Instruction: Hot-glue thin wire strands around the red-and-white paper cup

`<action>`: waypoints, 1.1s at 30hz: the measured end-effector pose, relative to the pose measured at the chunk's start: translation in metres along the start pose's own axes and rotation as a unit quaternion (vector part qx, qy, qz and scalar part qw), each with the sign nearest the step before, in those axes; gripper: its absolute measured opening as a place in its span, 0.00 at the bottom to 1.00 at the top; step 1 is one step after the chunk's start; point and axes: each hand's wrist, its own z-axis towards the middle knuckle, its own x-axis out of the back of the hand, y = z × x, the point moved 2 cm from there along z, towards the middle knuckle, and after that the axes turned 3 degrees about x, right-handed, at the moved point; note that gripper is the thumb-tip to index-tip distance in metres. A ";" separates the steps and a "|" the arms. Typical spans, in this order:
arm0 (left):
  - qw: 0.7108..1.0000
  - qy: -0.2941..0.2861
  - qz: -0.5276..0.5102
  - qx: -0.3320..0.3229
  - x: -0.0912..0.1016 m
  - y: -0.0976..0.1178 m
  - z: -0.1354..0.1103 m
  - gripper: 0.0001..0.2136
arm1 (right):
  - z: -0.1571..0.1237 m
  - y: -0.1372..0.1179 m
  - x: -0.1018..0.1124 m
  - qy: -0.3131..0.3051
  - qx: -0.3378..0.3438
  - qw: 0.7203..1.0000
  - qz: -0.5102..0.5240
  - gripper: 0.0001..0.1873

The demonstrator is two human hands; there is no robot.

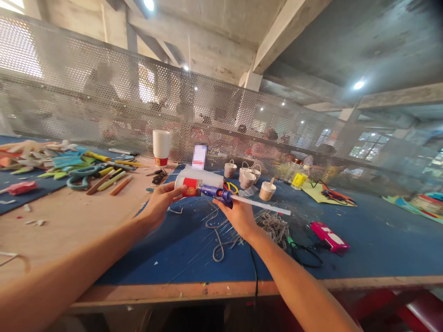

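Observation:
My left hand [162,200] is closed round a paper cup [190,187] with a red printed label, tipped on its side. In my right hand [240,216] is a blue hot glue gun [216,192], its nozzle at the cup's base; whether they touch I cannot tell. A long whitish glue stick [261,204] sticks out of the gun's back end. Just past the gun lie yellow-handled scissors [230,186]. Grey cord [275,229] is heaped right of my right hand, with thin wire-like strands beside it.
Small cord-wrapped cups [267,190] stand beyond my hands, near a stack of paper cups [161,145]. A magenta device [330,237] lies on the right. Felt scraps, blue-handled scissors [78,179] and markers cover the left. A perforated screen [131,110] closes the table's back; people sit behind it.

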 end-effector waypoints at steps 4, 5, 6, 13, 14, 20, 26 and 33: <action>1.000 -0.002 0.000 0.003 0.000 0.001 -0.001 0.15 | -0.002 0.003 -0.001 -0.018 0.009 0.999 -0.031 0.17; 1.000 -0.004 0.002 0.001 0.000 0.001 -0.001 0.16 | -0.002 0.003 -0.001 -0.021 0.011 0.999 -0.037 0.17; 1.000 -0.006 0.003 -0.003 0.000 0.000 -0.001 0.16 | -0.002 0.003 0.000 -0.024 0.013 0.999 -0.042 0.17; 1.000 -0.010 0.007 -0.007 0.002 -0.002 0.002 0.19 | -0.001 -0.002 0.003 -0.032 0.012 0.997 -0.076 0.16; 1.000 -0.012 0.005 -0.005 0.002 -0.003 0.003 0.19 | -0.001 -0.002 0.003 -0.033 0.014 0.996 -0.079 0.17; 1.000 -0.008 -0.002 -0.001 0.001 -0.002 0.002 0.17 | 0.000 -0.006 0.005 -0.042 0.017 0.994 -0.095 0.17; 1.000 -0.010 -0.007 0.005 -0.001 0.000 0.000 0.18 | 0.001 -0.010 0.008 -0.055 0.012 0.992 -0.112 0.18; 1.000 -0.010 -0.007 -0.001 0.000 -0.001 -0.001 0.17 | 0.000 -0.007 0.007 -0.042 0.025 0.992 -0.117 0.19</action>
